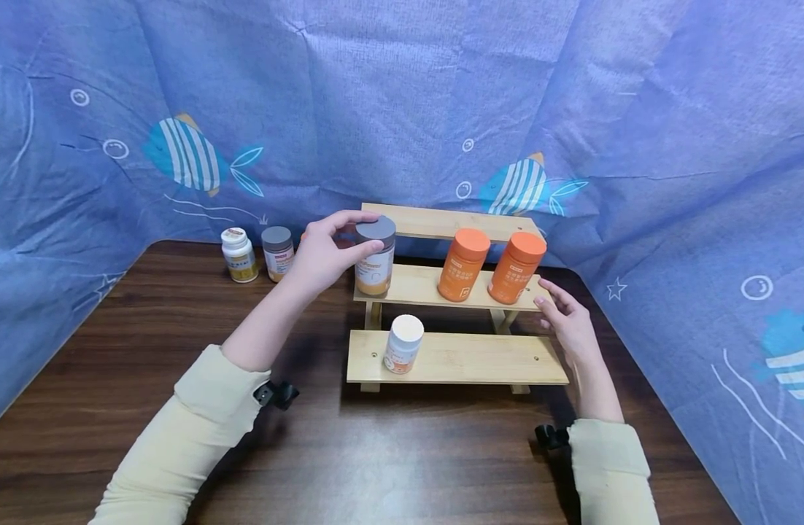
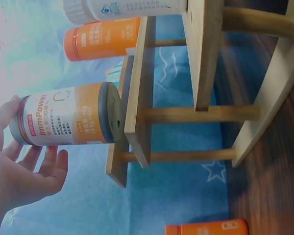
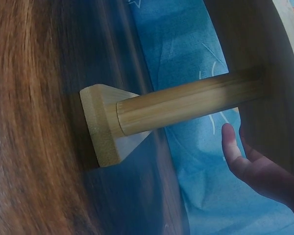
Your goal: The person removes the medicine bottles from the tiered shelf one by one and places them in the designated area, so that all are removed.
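My left hand (image 1: 331, 251) holds a jar (image 1: 374, 271) with a grey lid and a white and orange label, fingers and thumb around the lid. In the left wrist view the jar (image 2: 68, 115) has its base close to the left end of the wooden tiered rack (image 2: 142, 98); whether it touches is unclear. My right hand (image 1: 569, 321) is at the right end of the middle shelf (image 1: 415, 284), fingers loosely bent. Two orange jars (image 1: 464, 266) (image 1: 516, 270) stand on that shelf. A small white bottle (image 1: 404, 344) stands on the bottom shelf (image 1: 474, 357).
Left of the rack, a white bottle with a yellow label (image 1: 240, 255) and another grey-lidded jar (image 1: 277, 253) stand on the dark wooden table (image 1: 146, 328). An orange item is partly hidden behind my left hand. Blue fish-patterned cloth (image 1: 389, 109) hangs behind.
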The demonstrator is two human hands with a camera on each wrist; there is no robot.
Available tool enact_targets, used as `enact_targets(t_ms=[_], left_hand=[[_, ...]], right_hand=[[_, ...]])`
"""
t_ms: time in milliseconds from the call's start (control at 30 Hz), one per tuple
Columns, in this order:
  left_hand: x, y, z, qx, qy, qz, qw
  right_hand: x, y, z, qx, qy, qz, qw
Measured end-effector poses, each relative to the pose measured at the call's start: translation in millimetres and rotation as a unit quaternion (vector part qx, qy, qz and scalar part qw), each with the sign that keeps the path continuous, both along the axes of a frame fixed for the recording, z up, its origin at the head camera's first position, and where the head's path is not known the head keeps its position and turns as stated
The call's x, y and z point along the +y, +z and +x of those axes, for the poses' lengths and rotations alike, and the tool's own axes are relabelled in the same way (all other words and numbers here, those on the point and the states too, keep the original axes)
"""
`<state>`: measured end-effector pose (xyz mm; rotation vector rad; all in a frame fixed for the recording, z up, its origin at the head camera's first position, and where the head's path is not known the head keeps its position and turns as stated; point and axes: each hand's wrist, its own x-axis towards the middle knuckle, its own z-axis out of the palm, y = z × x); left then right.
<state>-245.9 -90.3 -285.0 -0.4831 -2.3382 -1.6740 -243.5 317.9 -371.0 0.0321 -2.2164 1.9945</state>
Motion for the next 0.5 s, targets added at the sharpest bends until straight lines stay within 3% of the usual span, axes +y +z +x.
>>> enact_targets(t_ms=[267, 500], left_hand=[[-12.8, -4.2, 5.0, 0.021, 0.028, -0.002, 0.9994], [-27.9, -11.1, 7.3, 0.011, 0.042, 0.007, 0.999]], right_hand=[[6.9, -10.5, -7.2, 0.002, -0.005, 0.007, 1.0], [6.4, -12.9, -6.9, 0.011, -0.013, 0.012, 0.9998]])
